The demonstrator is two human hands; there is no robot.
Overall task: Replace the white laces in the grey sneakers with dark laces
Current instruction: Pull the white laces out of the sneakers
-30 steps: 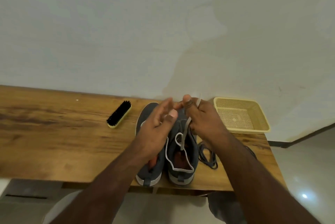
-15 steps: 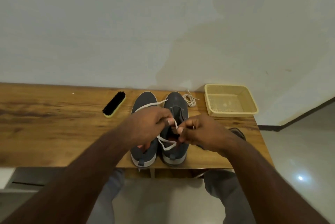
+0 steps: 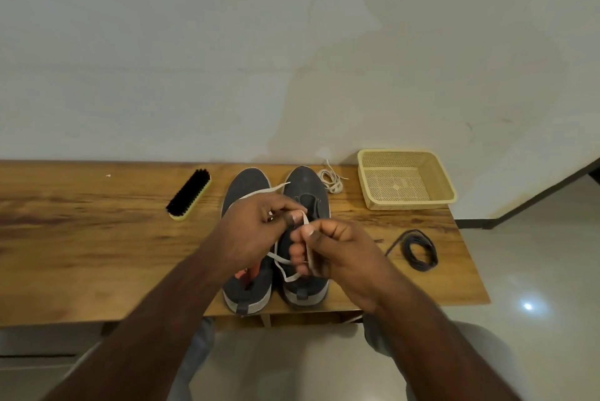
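Two grey sneakers stand side by side at the table's front edge, toes toward the wall: the left sneaker (image 3: 244, 184) and the right sneaker (image 3: 305, 181). A white lace (image 3: 306, 240) runs between my hands above them. My left hand (image 3: 256, 228) pinches one part of it; its free end lies across the left sneaker's toe. My right hand (image 3: 337, 248) grips another part, which hangs down over the right sneaker's opening. A loose white lace (image 3: 331, 179) lies bunched behind the right sneaker. A coiled dark lace (image 3: 418, 249) rests on the table to the right.
A black-bristled shoe brush (image 3: 189, 194) lies left of the sneakers. A yellow plastic basket (image 3: 406, 157) stands at the back right against the wall. The wooden table (image 3: 81, 238) ends just right of the dark lace, with floor beyond.
My hands have come down and toward me from over the sneakers' toes to over their openings, still holding the white lace. The view has tilted, and the bunched white lace and dark coil now show.
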